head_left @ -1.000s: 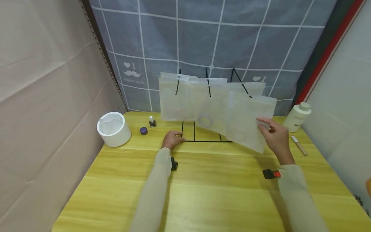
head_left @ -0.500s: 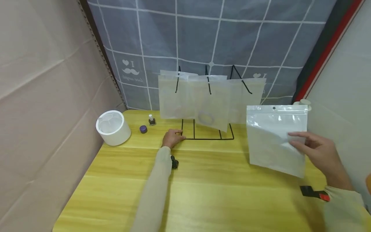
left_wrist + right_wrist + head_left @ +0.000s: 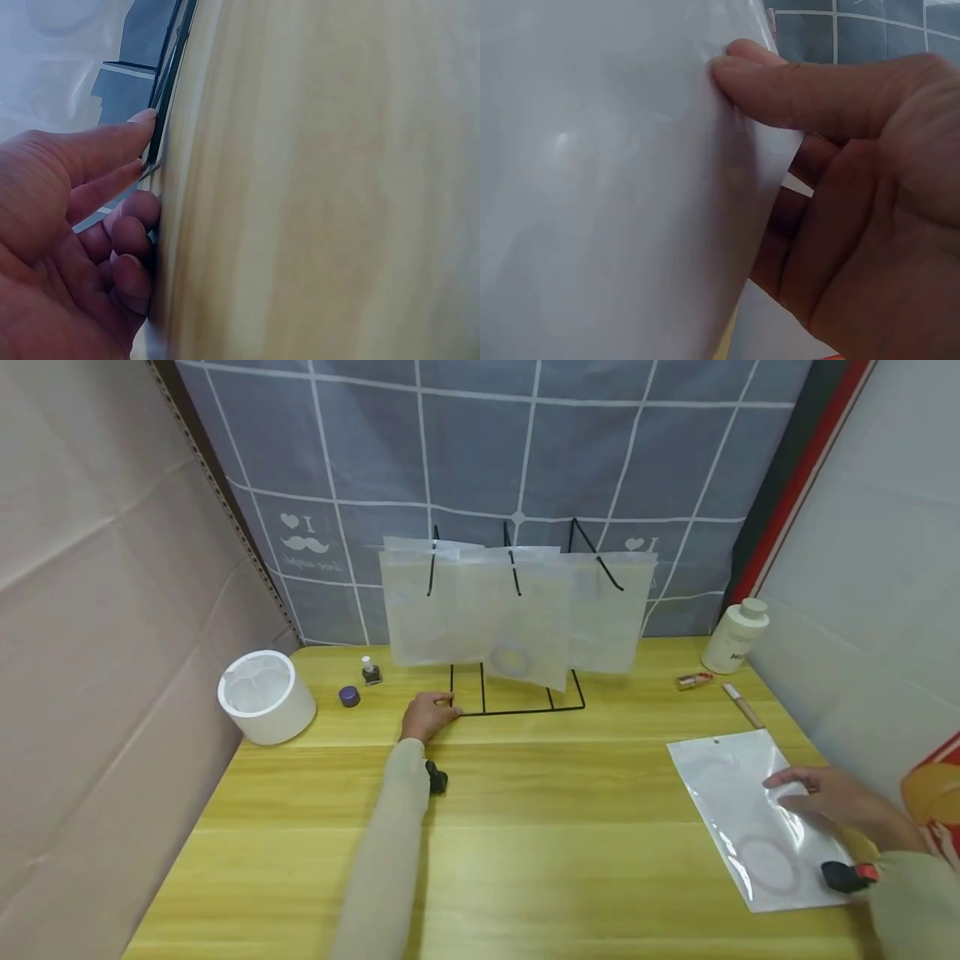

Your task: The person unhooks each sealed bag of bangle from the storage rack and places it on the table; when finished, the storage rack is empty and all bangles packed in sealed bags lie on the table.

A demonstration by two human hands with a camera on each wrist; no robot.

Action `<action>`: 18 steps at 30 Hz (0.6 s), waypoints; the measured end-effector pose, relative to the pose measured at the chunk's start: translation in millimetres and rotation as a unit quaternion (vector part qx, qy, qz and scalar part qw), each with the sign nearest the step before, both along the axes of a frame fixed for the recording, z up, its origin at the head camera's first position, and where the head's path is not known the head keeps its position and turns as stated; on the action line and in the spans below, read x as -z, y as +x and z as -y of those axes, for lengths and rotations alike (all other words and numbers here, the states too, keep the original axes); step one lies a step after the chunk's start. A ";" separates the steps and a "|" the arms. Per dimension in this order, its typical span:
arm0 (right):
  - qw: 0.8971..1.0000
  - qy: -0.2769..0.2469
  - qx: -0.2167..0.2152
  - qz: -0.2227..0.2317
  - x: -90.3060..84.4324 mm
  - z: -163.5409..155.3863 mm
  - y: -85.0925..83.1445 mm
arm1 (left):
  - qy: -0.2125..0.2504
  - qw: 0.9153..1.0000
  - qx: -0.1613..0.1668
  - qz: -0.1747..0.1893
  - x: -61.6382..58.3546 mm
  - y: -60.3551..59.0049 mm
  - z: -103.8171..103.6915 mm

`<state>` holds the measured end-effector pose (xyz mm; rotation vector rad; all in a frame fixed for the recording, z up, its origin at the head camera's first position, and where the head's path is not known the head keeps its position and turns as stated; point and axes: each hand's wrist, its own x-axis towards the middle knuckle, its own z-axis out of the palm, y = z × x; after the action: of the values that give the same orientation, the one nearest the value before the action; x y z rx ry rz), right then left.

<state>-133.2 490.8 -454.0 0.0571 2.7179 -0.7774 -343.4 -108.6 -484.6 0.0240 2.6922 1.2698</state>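
A black wire display rack stands at the back of the table. White zip bags hang on its three hooks, and a ring shape shows through the middle one. My left hand pinches the rack's front left base corner; in the left wrist view the thumb lies on the black wire. At the right, my right hand holds a white glossy zip bag by its right edge, low over the table. A ring outline shows near its lower end. In the right wrist view the thumb lies across the bag.
A white round container stands at the left, near a purple cap and a small dark bottle. At the right are a white bottle, a small red-and-clear item and a white-tipped brown stick.
My right hand has taken the front bag off the right hook and carried it right, down and toward me, tilting it flatter. The left hand stays at the rack's corner.
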 end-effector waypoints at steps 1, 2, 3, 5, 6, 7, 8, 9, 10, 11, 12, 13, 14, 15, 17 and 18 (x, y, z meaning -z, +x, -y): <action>1.000 0.008 -0.001 -0.001 0.9 -1.2 -1.2 | 0.000 1.000 0.001 -0.001 0.4 -0.7 0.5; 1.000 0.015 -0.002 -0.007 1.9 -2.6 -2.7 | 0.001 1.000 0.001 -0.001 0.6 -1.3 0.9; 1.000 0.018 0.001 -0.012 2.3 -3.8 -4.0 | 0.002 1.000 0.001 -0.002 0.9 -1.8 1.3; 0.999 0.027 0.008 -0.022 2.5 -5.6 -6.6 | 0.006 1.000 -0.002 -0.002 1.1 -2.0 1.5; 0.999 0.030 0.009 -0.031 3.3 -6.5 -7.6 | 0.008 1.000 -0.003 -0.001 1.0 -1.7 1.8; 0.999 0.030 0.009 -0.037 3.7 -6.9 -8.3 | 0.010 1.000 -0.004 0.000 0.8 -1.4 2.0; 0.999 0.029 0.015 -0.037 4.5 -7.5 -9.0 | 0.012 1.000 -0.005 0.000 0.3 -0.8 2.2; 0.999 0.023 0.016 -0.036 4.8 -7.5 -9.7 | 0.013 1.000 -0.005 0.000 -0.1 -0.2 2.6; 0.999 0.020 0.022 -0.033 5.4 -7.1 -10.6 | 0.013 1.000 -0.005 -0.001 -0.8 0.4 2.9; 0.999 0.016 0.027 -0.030 5.8 -6.5 -11.7 | 0.013 1.000 -0.004 -0.002 -1.4 0.8 3.3; 0.999 0.016 0.032 -0.030 6.9 -5.2 -12.9 | 0.012 1.000 -0.004 -0.004 -1.9 1.0 3.7; 0.999 0.013 0.040 -0.025 7.2 -3.5 -14.5 | 0.011 1.000 -0.005 -0.006 -2.6 1.0 4.1; 0.998 0.007 0.051 -0.020 8.0 -1.6 -16.5 | 0.010 1.000 -0.004 -0.009 -3.2 0.9 4.6; 0.998 0.001 0.056 -0.023 9.6 -0.1 -19.0 | 0.010 1.000 -0.004 -0.011 -3.7 0.8 5.1; 0.997 0.000 0.073 -0.028 12.3 3.5 -24.6 | 0.009 1.000 -0.004 -0.013 -4.6 0.0 6.0; 0.996 -0.003 0.080 -0.033 13.8 5.0 -27.3 | 0.009 1.000 -0.003 -0.013 -4.8 -0.5 6.3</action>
<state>-160.5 485.7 -467.8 0.2556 2.7991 -0.8442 -343.8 -114.9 -479.7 0.0342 2.7064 1.3037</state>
